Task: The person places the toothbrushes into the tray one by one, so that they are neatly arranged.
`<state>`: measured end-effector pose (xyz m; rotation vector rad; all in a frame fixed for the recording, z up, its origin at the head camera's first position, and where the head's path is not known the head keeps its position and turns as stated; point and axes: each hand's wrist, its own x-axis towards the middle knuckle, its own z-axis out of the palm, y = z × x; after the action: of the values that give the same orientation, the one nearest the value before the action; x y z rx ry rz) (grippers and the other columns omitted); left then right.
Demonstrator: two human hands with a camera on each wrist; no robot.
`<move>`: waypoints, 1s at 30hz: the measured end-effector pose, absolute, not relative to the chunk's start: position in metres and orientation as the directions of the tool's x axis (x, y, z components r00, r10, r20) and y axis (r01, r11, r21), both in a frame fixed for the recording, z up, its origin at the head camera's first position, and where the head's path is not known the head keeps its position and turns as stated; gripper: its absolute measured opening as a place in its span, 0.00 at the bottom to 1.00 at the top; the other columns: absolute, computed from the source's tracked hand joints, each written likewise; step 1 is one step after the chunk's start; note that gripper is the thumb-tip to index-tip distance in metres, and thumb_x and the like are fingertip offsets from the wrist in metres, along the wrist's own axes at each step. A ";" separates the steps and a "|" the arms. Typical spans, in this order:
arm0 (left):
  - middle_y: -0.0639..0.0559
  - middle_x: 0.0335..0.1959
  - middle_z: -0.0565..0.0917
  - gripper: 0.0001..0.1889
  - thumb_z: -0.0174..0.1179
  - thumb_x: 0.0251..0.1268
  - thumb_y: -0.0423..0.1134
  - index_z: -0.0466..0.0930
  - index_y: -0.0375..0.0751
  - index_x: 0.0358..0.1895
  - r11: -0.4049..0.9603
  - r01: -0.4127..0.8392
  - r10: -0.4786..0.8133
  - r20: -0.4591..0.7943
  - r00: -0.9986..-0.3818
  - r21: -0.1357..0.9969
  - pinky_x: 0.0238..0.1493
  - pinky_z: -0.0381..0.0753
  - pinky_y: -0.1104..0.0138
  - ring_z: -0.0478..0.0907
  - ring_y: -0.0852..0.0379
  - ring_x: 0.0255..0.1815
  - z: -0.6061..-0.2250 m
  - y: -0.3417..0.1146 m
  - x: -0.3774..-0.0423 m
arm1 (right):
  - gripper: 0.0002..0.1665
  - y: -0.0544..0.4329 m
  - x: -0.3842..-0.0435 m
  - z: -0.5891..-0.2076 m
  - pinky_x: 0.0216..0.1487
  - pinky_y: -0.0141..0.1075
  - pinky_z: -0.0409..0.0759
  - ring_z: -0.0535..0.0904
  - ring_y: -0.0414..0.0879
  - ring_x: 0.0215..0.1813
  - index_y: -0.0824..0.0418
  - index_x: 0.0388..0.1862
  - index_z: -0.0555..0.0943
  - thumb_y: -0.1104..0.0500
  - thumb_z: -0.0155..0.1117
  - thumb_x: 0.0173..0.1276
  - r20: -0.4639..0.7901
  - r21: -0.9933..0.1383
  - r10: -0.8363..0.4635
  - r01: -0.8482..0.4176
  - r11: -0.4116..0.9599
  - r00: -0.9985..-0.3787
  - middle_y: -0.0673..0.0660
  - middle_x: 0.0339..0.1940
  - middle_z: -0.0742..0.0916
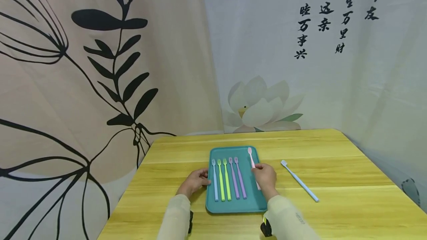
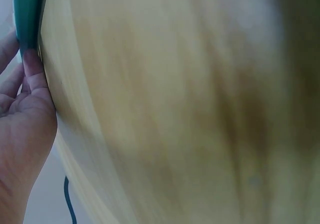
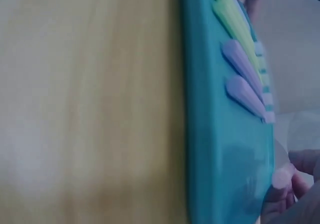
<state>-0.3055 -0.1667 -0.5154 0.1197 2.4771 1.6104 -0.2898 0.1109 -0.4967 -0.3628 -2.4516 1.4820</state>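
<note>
A teal tray (image 1: 251,205) lies on the table, bearing a blue toothbrush (image 1: 215,184), two yellow-green toothbrushes (image 1: 223,184) and two purple toothbrushes (image 1: 239,179) side by side, heads away from me. My left hand (image 1: 195,182) holds the tray's left rim; the left wrist view shows its fingers (image 2: 34,66) at the rim. Between thumb and fingers, my right hand (image 1: 265,177) pinches a pink toothbrush (image 1: 251,155) over the tray's right part, head pointing away and partly covered by the hand. Handle ends of the purple toothbrushes (image 3: 245,94) show in the right wrist view.
Another blue toothbrush (image 1: 300,181) lies slantwise on the wooden table (image 1: 350,169), right of the tray. Behind the table hang cloth curtains (image 1: 186,66) printed with plants, a lotus and writing.
</note>
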 end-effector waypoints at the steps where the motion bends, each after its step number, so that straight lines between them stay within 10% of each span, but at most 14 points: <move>1: 0.42 0.47 0.75 0.31 0.64 0.62 0.24 0.68 0.27 0.69 0.407 -0.033 0.168 -0.110 -0.980 0.913 0.50 0.74 0.59 0.71 0.50 0.46 -0.515 -0.167 -0.306 | 0.13 0.108 -0.289 -0.497 0.35 0.41 0.77 0.80 0.53 0.35 0.70 0.43 0.87 0.63 0.68 0.62 0.093 -0.889 0.337 0.074 0.452 -0.937 0.62 0.36 0.87; 30: 0.42 0.47 0.75 0.31 0.64 0.61 0.25 0.68 0.28 0.69 0.401 -0.033 0.170 -0.110 -0.979 0.915 0.50 0.74 0.59 0.71 0.50 0.46 -0.515 -0.168 -0.306 | 0.08 0.077 -0.280 -0.518 0.33 0.46 0.80 0.81 0.50 0.29 0.69 0.35 0.88 0.65 0.66 0.60 0.214 -0.776 0.306 0.029 0.630 -0.928 0.57 0.26 0.87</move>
<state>-0.3057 -0.1679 -0.5152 0.1223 2.4688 1.6195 -0.2796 0.0766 -0.5182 -0.2689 -2.5287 1.1952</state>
